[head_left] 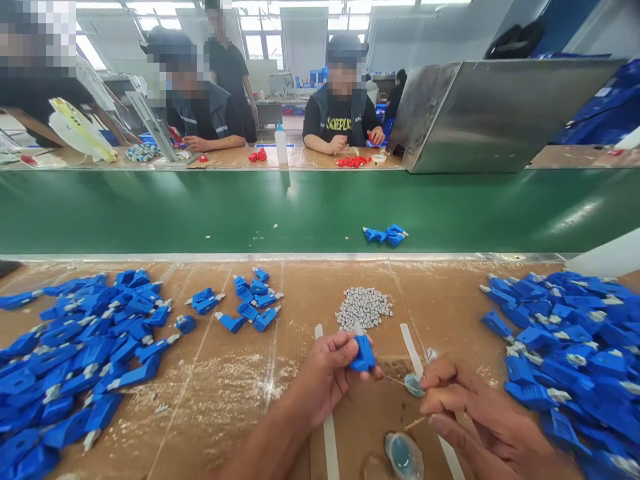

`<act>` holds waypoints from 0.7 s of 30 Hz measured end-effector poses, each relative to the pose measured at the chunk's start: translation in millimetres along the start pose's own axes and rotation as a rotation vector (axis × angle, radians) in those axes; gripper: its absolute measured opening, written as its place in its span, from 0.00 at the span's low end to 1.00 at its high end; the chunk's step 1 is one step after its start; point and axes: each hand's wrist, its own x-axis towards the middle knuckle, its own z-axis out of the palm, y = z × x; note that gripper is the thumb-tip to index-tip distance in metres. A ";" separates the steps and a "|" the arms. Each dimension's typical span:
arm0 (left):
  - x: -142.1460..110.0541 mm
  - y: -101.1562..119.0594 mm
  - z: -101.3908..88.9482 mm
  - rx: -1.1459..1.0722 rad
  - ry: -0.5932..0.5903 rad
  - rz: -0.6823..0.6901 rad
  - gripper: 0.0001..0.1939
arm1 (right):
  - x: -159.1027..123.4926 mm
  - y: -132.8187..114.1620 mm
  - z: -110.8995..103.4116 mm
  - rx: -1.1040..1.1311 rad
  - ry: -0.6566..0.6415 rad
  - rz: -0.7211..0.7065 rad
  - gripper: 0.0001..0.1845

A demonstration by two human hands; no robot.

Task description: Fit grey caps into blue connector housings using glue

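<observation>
My left hand (pixel 327 373) is closed around a blue plastic piece (pixel 363 353) with a pale tip pointing away from me. To its right, my right hand (pixel 470 407) pinches a thin wooden stick (pixel 414 423) between thumb and fingers. A second thin stick-like line (pixel 395 379) runs between the blue piece and the right fingertips; I cannot tell whether it is part of the same tool. By those fingertips is a small round cap with bluish liquid (pixel 414 385). Below the stick stands a small clear dish of blue-green liquid (pixel 403 456).
Small grey pellets (pixel 364 308) lie beyond my hands. Blue pieces form a left heap (pixel 100 347), a right heap (pixel 565 353) and a small cluster (pixel 255 300). More blue pieces (pixel 386 235) rest on the green conveyor belt (pixel 200 207). Co-workers (pixel 345 113) sit across, near a metal housing (pixel 475 120).
</observation>
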 end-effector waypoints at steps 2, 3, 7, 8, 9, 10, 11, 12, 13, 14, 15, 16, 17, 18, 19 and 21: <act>-0.6 6.1 -0.7 -0.014 0.015 0.026 0.20 | -17.8 1.0 0.1 -0.016 -0.125 -0.011 0.15; -0.9 8.4 -0.7 -0.019 0.020 0.033 0.19 | -25.6 3.1 1.4 -0.031 -0.153 -0.012 0.14; -1.6 12.4 0.0 -0.043 0.037 0.056 0.18 | -22.8 19.4 -4.2 -0.202 -0.027 0.060 0.17; -1.6 12.5 -0.1 -0.051 0.046 0.069 0.18 | -8.5 25.7 -10.1 -0.279 -0.006 0.108 0.19; -1.5 12.3 -0.4 -0.057 0.059 0.083 0.19 | 11.6 33.1 -17.3 -0.363 0.000 0.160 0.20; -1.1 11.9 -1.2 -0.062 0.073 0.094 0.19 | 37.0 41.8 -25.3 -0.463 -0.032 0.218 0.23; -0.4 11.4 -2.5 -0.066 0.089 0.103 0.20 | 66.4 51.7 -33.2 -0.613 -0.032 0.295 0.26; 0.5 10.6 -4.3 -0.068 0.100 0.109 0.21 | 98.1 62.5 -40.3 -0.686 -0.005 0.327 0.27; 1.9 9.6 -6.6 -0.070 0.104 0.115 0.22 | 130.4 74.0 -46.2 -0.734 0.033 0.346 0.29; 3.6 8.4 -9.4 -0.070 0.099 0.121 0.22 | 161.8 85.7 -50.2 -0.777 0.064 0.368 0.34; 5.8 7.0 -12.8 -0.070 0.089 0.123 0.22 | 191.0 96.8 -52.0 -0.815 0.085 0.396 0.39; 8.4 5.6 -16.5 -0.068 0.077 0.121 0.23 | 217.2 106.9 -51.2 -0.842 0.093 0.411 0.39; 11.5 4.1 -20.5 -0.065 0.064 0.112 0.23 | 240.1 115.4 -47.9 -0.865 0.092 0.411 0.34; 15.0 2.5 -24.8 -0.064 0.051 0.097 0.24 | 259.5 122.2 -42.0 -0.883 0.084 0.395 0.31; 18.8 0.9 -29.1 -0.064 0.038 0.081 0.24 | 275.7 127.0 -33.9 -0.895 0.072 0.372 0.28; 26.7 -3.2 -37.9 -0.063 0.012 0.059 0.26 | 300.1 131.7 -12.6 -0.911 0.050 0.321 0.25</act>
